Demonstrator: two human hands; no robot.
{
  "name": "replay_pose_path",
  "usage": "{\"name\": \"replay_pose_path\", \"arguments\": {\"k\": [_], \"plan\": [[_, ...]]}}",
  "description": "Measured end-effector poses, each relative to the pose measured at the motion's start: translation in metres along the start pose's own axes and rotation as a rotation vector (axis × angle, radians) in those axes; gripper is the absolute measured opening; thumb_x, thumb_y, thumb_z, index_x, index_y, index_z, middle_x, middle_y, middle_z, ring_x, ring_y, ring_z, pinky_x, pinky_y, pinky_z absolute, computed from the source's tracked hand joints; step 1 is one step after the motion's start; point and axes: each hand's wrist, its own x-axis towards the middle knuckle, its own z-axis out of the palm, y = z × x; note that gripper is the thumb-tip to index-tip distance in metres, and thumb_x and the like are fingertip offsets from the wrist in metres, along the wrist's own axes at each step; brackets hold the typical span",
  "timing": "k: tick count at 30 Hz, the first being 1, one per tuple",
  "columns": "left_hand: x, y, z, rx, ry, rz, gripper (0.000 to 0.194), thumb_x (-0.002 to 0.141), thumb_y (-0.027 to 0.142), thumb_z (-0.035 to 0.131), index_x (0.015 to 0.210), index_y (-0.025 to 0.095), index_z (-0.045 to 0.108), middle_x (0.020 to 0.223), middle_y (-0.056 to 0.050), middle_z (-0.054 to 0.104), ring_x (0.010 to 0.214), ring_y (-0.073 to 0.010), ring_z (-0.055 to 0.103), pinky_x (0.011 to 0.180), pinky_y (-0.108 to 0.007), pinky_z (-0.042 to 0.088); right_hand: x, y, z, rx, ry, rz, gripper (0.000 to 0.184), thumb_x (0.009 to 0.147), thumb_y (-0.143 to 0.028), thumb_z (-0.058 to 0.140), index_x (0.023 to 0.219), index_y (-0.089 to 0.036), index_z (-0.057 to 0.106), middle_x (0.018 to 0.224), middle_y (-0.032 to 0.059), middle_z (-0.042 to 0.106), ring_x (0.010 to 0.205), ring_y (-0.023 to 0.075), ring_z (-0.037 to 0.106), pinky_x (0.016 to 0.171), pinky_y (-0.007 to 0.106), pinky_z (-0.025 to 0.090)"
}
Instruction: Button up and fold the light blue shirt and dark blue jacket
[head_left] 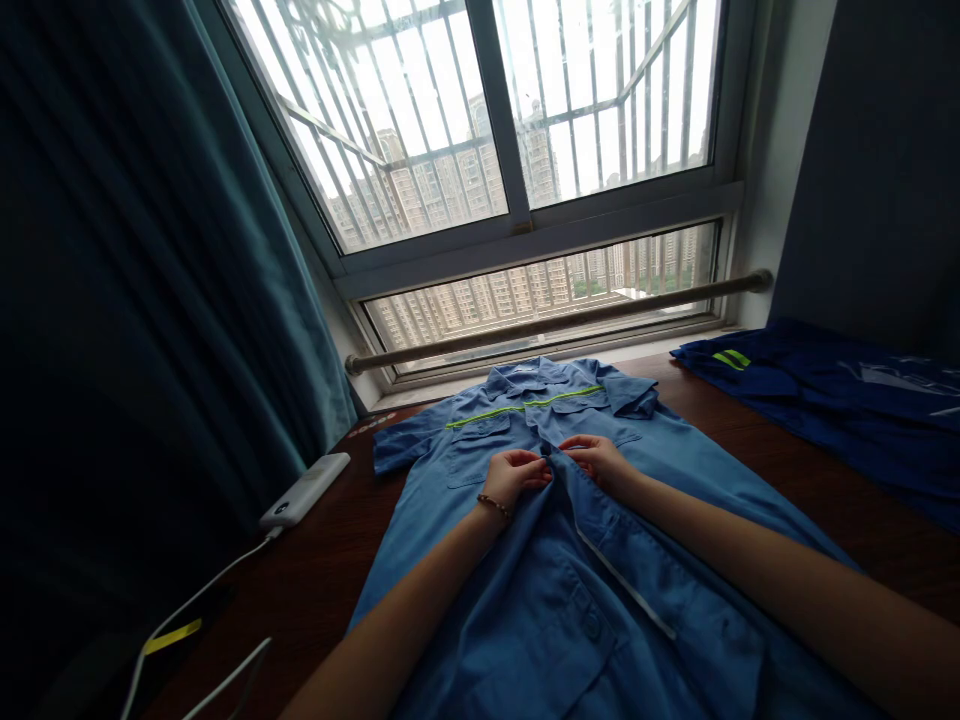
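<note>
I have both bare arms stretched forward. My left arm (405, 590) comes from the near edge and slants to the far right; my right arm (750, 560) comes from the near right and slants to the far left. My left hand (517, 475) has its fingers curled, pointing right. My right hand (598, 460) points left, fingers bent in a pinch. I hold the two close together.

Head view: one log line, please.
left hand: gripping shirt front | right hand: gripping shirt front | shirt: face up, collar toward window
</note>
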Motion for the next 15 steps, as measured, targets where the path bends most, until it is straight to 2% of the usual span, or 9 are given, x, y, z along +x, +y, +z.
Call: {"name": "replay_pose_path", "arguments": {"k": [4,7,12,15], "plan": [[-0.0018,0.0008,0.0009,0.026,-0.023,0.028,0.03,0.051,0.025,0.077,0.068,0.008,0.06,0.061,-0.008,0.065,0.057,-0.0165,0.064,0.057,-0.025,0.053,-0.0032,0.0035,0.0022,-0.071,0.013,-0.046,0.021,0.055,-0.023,0.069,0.073,-0.015,0.061,0.061,-0.0013,0.06,0.045,0.0067,0.049,0.038,0.017,0.032],[-0.0019,-0.0009,0.0008,0.061,-0.056,0.04,0.031,0.051,0.029,0.077,0.068,0.009,0.061,0.061,-0.007,0.065,0.057,-0.0165,0.063,0.059,-0.026,0.052,-0.0054,0.0042,0.0042,-0.191,0.013,-0.104,0.022,0.056,-0.025,0.068,0.074,-0.015,0.061,0.063,-0.0014,0.06,0.047,0.0061,0.048,0.038,0.015,0.03],[-0.0001,-0.0052,0.0025,0.073,-0.058,0.04,0.031,0.049,0.03,0.077,0.068,0.011,0.06,0.059,-0.004,0.065,0.055,-0.0156,0.062,0.058,-0.026,0.051,-0.004,0.0061,0.0055,-0.381,-0.01,-0.192,0.021,0.06,-0.029,0.065,0.074,-0.014,0.06,0.065,0.0002,0.061,0.048,0.0083,0.05,0.041,0.018,0.034],[-0.0008,-0.0056,0.0062,0.065,-0.034,0.025,0.031,0.054,0.037,0.073,0.066,0.012,0.06,0.057,-0.002,0.063,0.051,-0.0129,0.06,0.054,-0.025,0.05,-0.0028,0.0094,0.0055,-0.512,0.019,-0.255,0.019,0.061,-0.028,0.064,0.073,-0.014,0.061,0.066,0.001,0.061,0.053,0.011,0.053,0.045,0.02,0.038]]}}
